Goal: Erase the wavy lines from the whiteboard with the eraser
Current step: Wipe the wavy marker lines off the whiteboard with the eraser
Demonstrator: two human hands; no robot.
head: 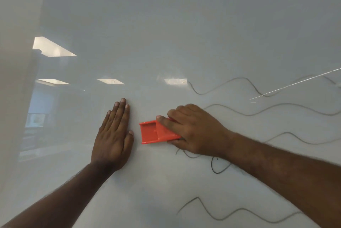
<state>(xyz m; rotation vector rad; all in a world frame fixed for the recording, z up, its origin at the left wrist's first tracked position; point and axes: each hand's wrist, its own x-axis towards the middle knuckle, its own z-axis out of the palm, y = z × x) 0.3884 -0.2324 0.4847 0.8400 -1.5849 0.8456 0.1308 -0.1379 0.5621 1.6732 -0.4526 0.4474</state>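
Note:
A glossy whiteboard (166, 33) fills the view. Several dark wavy lines (273, 109) run across its right half, from the upper right down to a lower line (239, 211) near the bottom. My right hand (195, 129) grips a red eraser (153, 132) and presses it flat on the board at the left ends of the middle lines. The eraser's right end is hidden under my fingers. My left hand (114, 135) lies flat on the board just left of the eraser, fingers together, holding nothing.
Ceiling lights (53, 47) and a room reflect in the board's left half. A thin bright streak (295, 84) crosses the upper right. A pale vertical edge (16, 80) runs along the far left.

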